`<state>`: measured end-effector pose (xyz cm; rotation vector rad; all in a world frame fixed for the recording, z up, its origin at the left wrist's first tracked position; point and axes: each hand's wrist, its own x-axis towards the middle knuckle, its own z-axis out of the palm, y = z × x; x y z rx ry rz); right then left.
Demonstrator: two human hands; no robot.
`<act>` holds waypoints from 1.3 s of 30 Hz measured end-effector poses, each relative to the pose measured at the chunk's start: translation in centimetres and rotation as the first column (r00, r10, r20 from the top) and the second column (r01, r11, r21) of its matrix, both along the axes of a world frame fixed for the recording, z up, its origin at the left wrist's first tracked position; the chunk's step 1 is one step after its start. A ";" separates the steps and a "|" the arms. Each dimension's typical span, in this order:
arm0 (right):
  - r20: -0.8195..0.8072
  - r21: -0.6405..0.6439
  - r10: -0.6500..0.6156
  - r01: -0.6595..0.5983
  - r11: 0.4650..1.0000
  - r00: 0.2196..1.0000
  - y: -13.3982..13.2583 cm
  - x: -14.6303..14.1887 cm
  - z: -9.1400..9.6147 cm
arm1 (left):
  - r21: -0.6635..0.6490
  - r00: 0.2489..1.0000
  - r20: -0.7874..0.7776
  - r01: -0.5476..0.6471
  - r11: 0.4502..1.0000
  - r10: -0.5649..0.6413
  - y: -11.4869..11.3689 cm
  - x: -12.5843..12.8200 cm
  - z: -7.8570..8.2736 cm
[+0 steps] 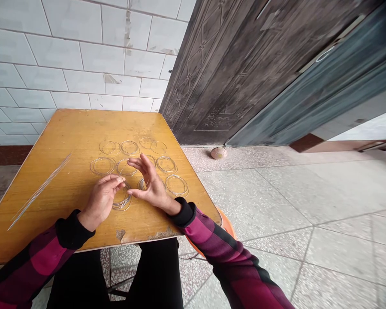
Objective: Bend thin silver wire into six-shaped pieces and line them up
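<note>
**On the wooden surface (67, 128): wire rings under your hands**

Your left hand (101, 199) has its grip pressed together, pinching the top of a coiled wire ring (122, 199) that lies on the surface near the front edge. Your right hand (151, 182) is spread and curled, its fingertips just beside that ring. More wire rings (176, 185) lie in loose rows beyond, and a bundle of straight wires (40, 191) lies to the left.
</note>
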<state>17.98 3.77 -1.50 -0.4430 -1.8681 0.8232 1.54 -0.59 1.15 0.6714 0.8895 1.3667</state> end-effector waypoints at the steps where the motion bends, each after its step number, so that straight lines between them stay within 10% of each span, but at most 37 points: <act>1: 0.003 0.001 0.001 -0.001 1.000 1.000 0.0 0.0 0.0 | -0.001 1.000 0.000 0.000 1.000 0.000 0.0 0.0 0.0; 29: 0.074 -0.018 -0.005 0.007 1.000 0.997 0.1 0.0 0.0 | -0.027 0.998 -0.037 0.047 0.999 -0.048 0.4 -0.4 0.4; 39: -0.019 -0.179 -0.133 0.127 0.976 0.991 1.1 1.5 0.3 | 0.148 0.845 -0.532 0.159 0.976 -0.057 2.6 -4.3 1.6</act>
